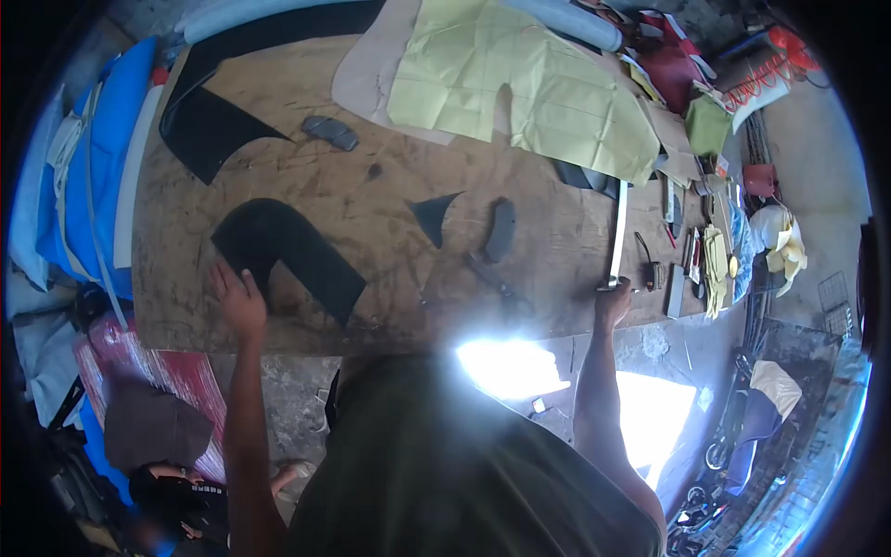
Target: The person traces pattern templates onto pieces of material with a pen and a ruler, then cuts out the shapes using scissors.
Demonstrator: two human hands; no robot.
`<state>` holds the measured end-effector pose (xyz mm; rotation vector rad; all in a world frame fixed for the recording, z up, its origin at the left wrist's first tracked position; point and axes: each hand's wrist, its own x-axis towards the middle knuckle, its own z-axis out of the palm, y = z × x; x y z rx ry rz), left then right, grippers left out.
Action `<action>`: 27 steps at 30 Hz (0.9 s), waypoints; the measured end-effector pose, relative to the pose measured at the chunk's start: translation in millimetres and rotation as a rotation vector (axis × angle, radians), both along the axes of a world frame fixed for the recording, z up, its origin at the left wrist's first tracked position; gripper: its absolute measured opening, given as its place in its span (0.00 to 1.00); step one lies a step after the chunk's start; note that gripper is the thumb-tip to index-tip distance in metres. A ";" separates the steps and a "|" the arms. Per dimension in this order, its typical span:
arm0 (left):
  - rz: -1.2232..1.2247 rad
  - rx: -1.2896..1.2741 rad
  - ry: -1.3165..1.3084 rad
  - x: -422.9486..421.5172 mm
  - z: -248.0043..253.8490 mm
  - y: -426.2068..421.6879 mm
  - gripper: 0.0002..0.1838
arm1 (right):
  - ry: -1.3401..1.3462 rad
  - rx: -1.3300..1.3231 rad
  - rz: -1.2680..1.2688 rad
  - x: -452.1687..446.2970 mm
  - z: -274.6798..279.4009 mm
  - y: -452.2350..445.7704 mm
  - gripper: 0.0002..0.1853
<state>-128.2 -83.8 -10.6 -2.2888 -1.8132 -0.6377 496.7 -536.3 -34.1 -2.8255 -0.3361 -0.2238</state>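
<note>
My left hand (239, 299) lies with fingers spread at the lower left edge of a curved black piece (283, 243) on the wooden table (390, 316). At the table's right side, my right hand (613, 304) is closed round the near end of a long metal ruler (620, 232). The ruler's far end reaches the yellow-green sheet (529, 84). Between my hands lie a small black triangular piece (433, 218) and a dark oblong object (500, 229). Another dark object (330, 133) sits farther back, beside a larger black piece (218, 135).
Tools and a folded yellow cloth (715, 269) lie at the table's right end. Blue wrapped material (116, 176) stands at the left. A person (181, 497) is at the lower left, below the table edge. Rolls (575, 20) lie along the back.
</note>
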 end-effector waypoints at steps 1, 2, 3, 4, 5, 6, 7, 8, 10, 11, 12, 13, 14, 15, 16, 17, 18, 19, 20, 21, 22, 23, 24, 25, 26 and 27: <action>-0.057 -0.161 -0.290 35.5 31.9 -20.9 0.25 | -0.003 0.006 -0.014 2.4 1.8 -8.3 0.21; -0.118 -0.330 -0.577 77.2 76.2 -46.5 0.21 | 0.024 0.022 0.011 -0.4 5.4 -12.7 0.21; -0.261 -0.464 -0.971 116.6 102.1 -63.1 0.15 | 0.048 0.038 0.037 -3.5 10.6 -13.1 0.21; -0.425 -0.664 -1.184 149.2 134.9 -86.7 0.13 | 0.069 0.054 0.068 -4.8 17.3 -12.1 0.21; -0.585 -0.867 -1.392 182.0 179.0 -113.1 0.12 | 0.092 0.066 0.107 -2.9 21.7 -14.0 0.21; -0.894 -1.023 -1.659 210.1 221.4 -143.1 0.15 | 0.089 0.071 0.112 -2.2 25.0 -18.6 0.20; -1.152 -1.248 -1.641 225.1 251.2 -164.7 0.23 | 0.094 0.074 0.130 -5.8 25.5 -23.2 0.19; -1.401 -1.315 -1.796 246.3 290.0 -186.6 0.27 | 0.112 0.066 0.158 -5.9 16.3 -36.9 0.19; -1.592 -1.304 -1.941 246.4 316.9 -207.6 0.34 | 0.027 0.198 0.225 -7.8 -0.9 -58.8 0.18; -1.588 -1.295 -1.944 242.1 319.1 -208.6 0.33 | 0.067 0.210 0.277 -16.0 -5.2 -63.6 0.18; -1.588 -1.289 -1.941 247.3 321.0 -206.9 0.33 | 0.146 0.262 0.228 -25.2 -4.3 -73.6 0.19; -1.599 -1.295 -1.941 254.0 321.7 -206.7 0.33 | 0.218 0.305 0.166 -35.0 0.0 -81.1 0.20; -1.614 -1.312 -1.945 256.9 322.7 -209.7 0.33 | 0.219 0.309 0.154 -50.3 0.1 -86.6 0.19; -1.640 -1.333 -1.950 249.5 323.5 -209.3 0.32 | 0.213 0.314 0.136 -67.1 1.3 -87.7 0.19; -1.665 -1.359 -1.956 244.1 324.9 -213.8 0.32 | 0.251 0.368 0.075 -86.4 6.3 -84.2 0.19; -1.691 -1.392 -1.967 242.0 325.6 -219.7 0.32 | 0.286 0.415 0.006 -105.6 10.6 -83.5 0.19; -1.720 -1.427 -1.981 245.1 324.7 -219.9 0.32 | 0.300 0.409 0.014 -120.3 4.6 -90.2 0.19; -1.753 -1.468 -1.996 246.0 324.9 -225.7 0.32 | 0.186 0.432 0.065 -135.5 -2.4 -99.0 0.17; -1.802 -1.506 -2.004 229.7 328.6 -229.5 0.32 | 0.063 0.462 0.116 -145.0 -4.5 -97.4 0.16; -1.851 -1.544 -2.014 226.3 329.0 -227.8 0.32 | 0.063 0.461 0.119 -150.2 -5.2 -94.7 0.16; -1.898 -1.585 -2.027 224.3 329.0 -222.6 0.32 | 0.065 0.479 0.059 -157.6 -1.6 -91.8 0.16; -1.942 -1.630 -2.042 217.8 328.7 -217.6 0.32 | 0.067 0.493 -0.003 -166.1 2.4 -90.7 0.17; -1.977 -1.677 -2.063 211.1 329.4 -220.7 0.32 | 0.073 0.501 -0.066 -177.3 7.0 -90.9 0.17; -2.007 -1.719 -2.086 197.0 328.0 -213.1 0.32 | 0.083 0.508 -0.125 -190.0 10.4 -89.2 0.17; -2.032 -1.761 -2.110 178.2 327.2 -203.3 0.32 | 0.095 0.492 -0.122 -203.0 12.5 -84.8 0.17; -2.070 -1.809 -2.131 167.1 326.6 -197.8 0.33 | -0.019 0.478 -0.040 -212.1 14.3 -77.2 0.17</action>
